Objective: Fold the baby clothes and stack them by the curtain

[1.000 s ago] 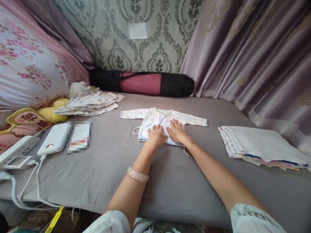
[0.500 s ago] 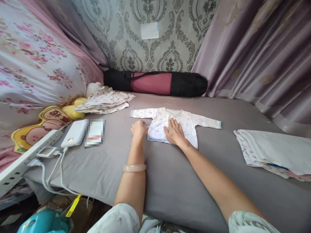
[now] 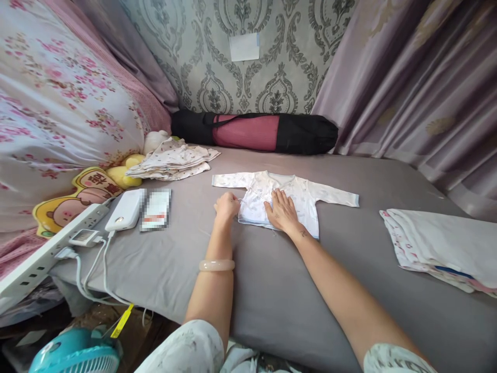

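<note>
A small white baby shirt point(image 3: 256, 204) with a faint print and pale blue trim lies spread on the grey sheet, its sleeves stretched out to both sides. My right hand point(image 3: 284, 210) rests flat on the shirt's front, fingers extended. At the shirt's left side, my left hand point(image 3: 227, 205) is closed in a pinch. A thin white tie string point(image 3: 240, 200) runs from its fingers to the shirt's edge. A pale bangle point(image 3: 216, 266) circles my left forearm.
Folded printed clothes point(image 3: 171, 161) lie at back left, near plush toys point(image 3: 87, 194). A power strip point(image 3: 46, 256), a white power bank point(image 3: 125, 210) and cables sit at left. Folded white cloths point(image 3: 442, 243) lie right. A long black-and-pink bag point(image 3: 246, 133) lines the wall.
The camera view has shifted slightly, so everything appears a little further right. Both hands stay in the same places on and beside the shirt.
</note>
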Demonstrator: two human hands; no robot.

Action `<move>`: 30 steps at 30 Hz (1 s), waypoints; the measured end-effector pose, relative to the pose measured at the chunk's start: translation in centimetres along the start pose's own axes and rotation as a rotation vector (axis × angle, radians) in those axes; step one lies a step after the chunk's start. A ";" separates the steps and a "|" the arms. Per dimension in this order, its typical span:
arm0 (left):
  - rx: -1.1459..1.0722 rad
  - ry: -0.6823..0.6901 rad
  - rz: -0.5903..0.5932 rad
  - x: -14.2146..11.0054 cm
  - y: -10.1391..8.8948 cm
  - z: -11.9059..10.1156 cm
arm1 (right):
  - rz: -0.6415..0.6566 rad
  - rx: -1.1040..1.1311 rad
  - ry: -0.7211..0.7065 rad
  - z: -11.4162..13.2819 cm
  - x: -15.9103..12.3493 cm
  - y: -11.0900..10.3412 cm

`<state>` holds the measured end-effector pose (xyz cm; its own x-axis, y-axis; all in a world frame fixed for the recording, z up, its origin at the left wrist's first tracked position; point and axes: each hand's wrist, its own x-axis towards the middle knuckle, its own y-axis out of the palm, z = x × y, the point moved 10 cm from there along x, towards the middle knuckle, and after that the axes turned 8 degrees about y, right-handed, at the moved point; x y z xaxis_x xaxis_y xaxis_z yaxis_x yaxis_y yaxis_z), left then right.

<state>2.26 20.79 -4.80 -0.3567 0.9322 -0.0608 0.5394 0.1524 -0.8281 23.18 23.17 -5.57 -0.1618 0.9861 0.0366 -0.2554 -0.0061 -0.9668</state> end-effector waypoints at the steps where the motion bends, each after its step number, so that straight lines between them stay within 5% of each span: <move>1: -0.068 -0.022 -0.058 0.0 -0.6 0.3 | -0.005 0.014 0.003 0.0 -0.1 -0.2; 7: -0.475 -0.011 -0.563 -0.9 -5.2 1.4 | -0.030 0.025 -0.088 1.7 -1.5 -1.5; 11: -0.708 0.221 -0.662 -1.1 -5.9 -1.0 | 0.112 0.066 -0.133 2.5 -1.9 -0.2; 15: -0.859 0.367 -0.583 -1.6 -4.7 -4.3 | 0.030 0.173 -0.047 1.2 -1.0 -1.6; 21: -0.754 0.755 0.024 -3.6 0.8 -12.4 | -0.094 0.217 0.218 -3.1 0.3 -3.6; 26: -0.481 0.597 -0.078 -2.0 0.8 -9.3 | -0.175 0.362 0.348 -6.3 0.5 -4.5; 30: -0.161 0.531 0.035 -1.7 2.9 -8.2 | -0.215 0.253 0.128 -3.6 0.0 -4.7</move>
<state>10.67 22.30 -2.54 0.0747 0.9687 0.2367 0.6686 0.1274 -0.7326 27.82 23.82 -1.96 0.0383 0.9821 0.1846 -0.5008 0.1787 -0.8469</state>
